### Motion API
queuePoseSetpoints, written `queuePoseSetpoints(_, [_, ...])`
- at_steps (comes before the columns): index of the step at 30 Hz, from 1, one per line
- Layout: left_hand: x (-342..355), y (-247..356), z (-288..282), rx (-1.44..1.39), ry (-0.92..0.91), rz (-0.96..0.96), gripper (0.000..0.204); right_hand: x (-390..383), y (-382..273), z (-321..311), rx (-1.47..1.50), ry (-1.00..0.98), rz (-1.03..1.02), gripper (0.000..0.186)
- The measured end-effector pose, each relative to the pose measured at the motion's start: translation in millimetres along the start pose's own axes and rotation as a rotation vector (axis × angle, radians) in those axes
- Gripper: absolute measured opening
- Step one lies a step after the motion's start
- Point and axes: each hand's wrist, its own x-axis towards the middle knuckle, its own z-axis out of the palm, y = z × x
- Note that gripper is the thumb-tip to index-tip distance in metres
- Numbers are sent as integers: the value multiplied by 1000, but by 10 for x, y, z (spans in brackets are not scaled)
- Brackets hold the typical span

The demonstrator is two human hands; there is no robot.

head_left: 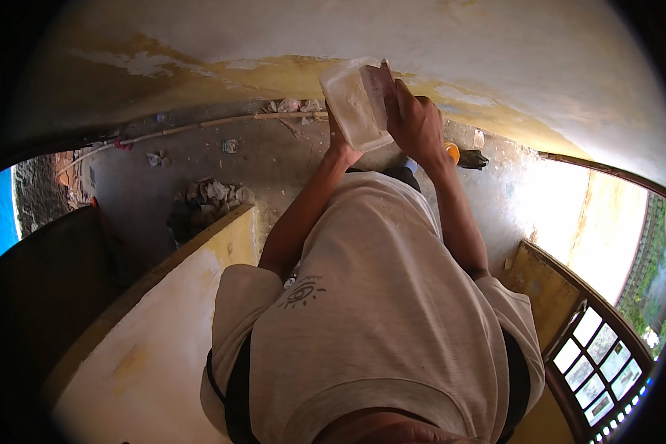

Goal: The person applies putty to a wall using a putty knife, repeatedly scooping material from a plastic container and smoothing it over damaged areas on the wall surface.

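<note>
My left hand grips a translucent rectangular plastic container with pale residue inside, lifted in front of my chest near the stained wall. My right hand is closed on a flat brownish scraper, whose blade lies at the container's right side, over or against it; the exact contact is unclear. The fingers of my left hand are mostly hidden behind the container.
The peeling wall rises ahead. On the floor lie a long pole, a rubble heap, scraps, an orange container and a dark object. A low partition stands left; a bright opening and paned window are right.
</note>
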Motion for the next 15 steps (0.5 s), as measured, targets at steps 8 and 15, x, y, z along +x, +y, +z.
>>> queuePoseSetpoints(8, [15,-59,-34,-19,61,17,66,-76,-157,337,11,-84,-107,22])
queuePoseSetpoints(15, [-5,-74,-78,30,115,1,65,49,51,256,-31,-71,-96,18])
